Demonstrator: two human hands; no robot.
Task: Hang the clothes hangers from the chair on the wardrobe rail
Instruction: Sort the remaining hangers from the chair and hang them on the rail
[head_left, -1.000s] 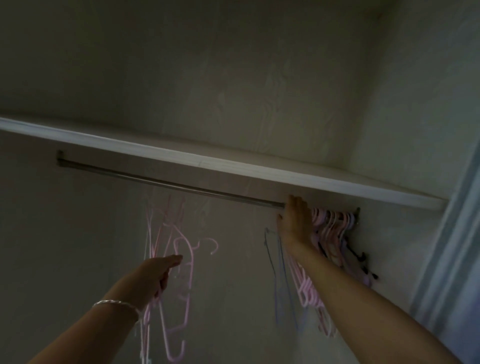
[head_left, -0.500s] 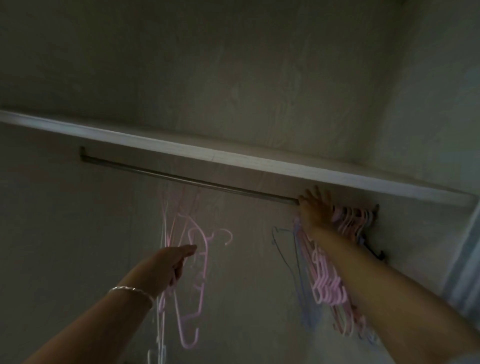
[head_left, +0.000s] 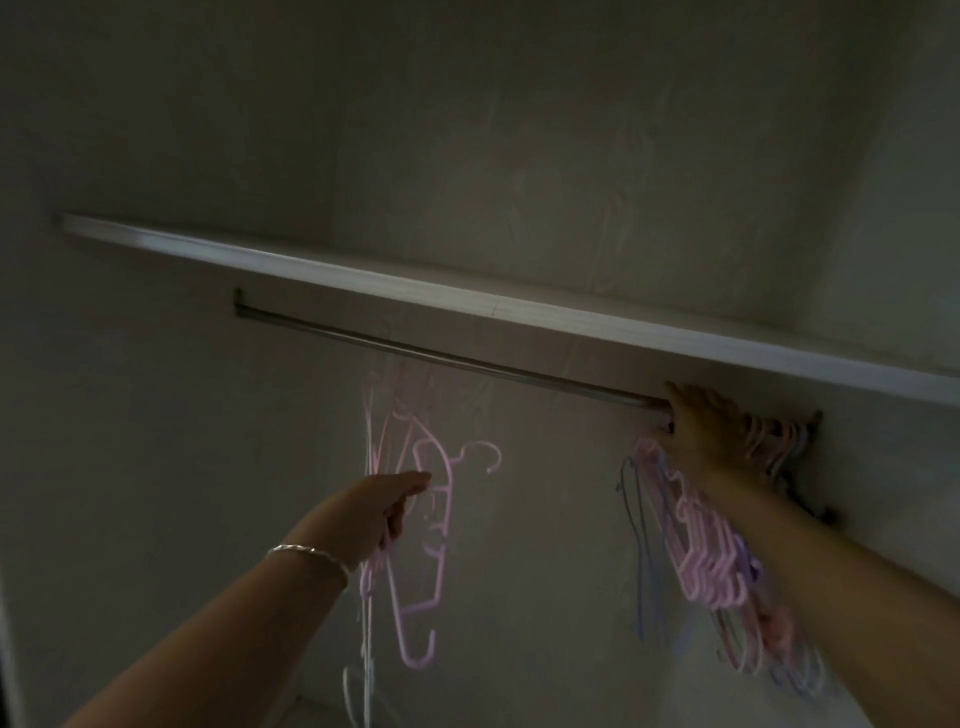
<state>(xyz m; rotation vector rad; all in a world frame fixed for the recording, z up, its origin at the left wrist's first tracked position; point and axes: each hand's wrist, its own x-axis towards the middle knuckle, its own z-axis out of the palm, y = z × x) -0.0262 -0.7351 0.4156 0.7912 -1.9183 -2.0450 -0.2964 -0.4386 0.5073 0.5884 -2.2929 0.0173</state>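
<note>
**Left hand (head_left: 384, 512) gripping a bunch of pink hangers (head_left: 423, 545), right hand (head_left: 701, 431) up at the rail (head_left: 441, 358)**

Gripped in the left hand was that loose bunch of pink hangers. The fingers were curled round them somewhere near the top, with the forefinger sticking out a bit straighter. One hook poked out to the right of the hand and the rest dangled below the wrist, well under the rail and not touching it. A few thin pale ones trailed further down, too blurry to count.

The right hand was pressed against the far right end of the rail, right up against the hooks of the hung hangers (head_left: 706, 551). Honestly I couldn't tell whether it was pinching a hook, wrapped round the bar or just resting there, since it was dark and the fingers were smeared. That hung lot was mostly pink and packed tight by the end bracket (head_left: 816, 420), fanning down under the forearm. A couple of thin bluish ones hung on its left edge.

The bar between the two hands was bare metal. A pale shelf (head_left: 519, 317) ran just above it, and there was a silver bracelet (head_left: 311, 553) on the left wrist. Behind everything was the plain wardrobe wall (head_left: 519, 156).
</note>
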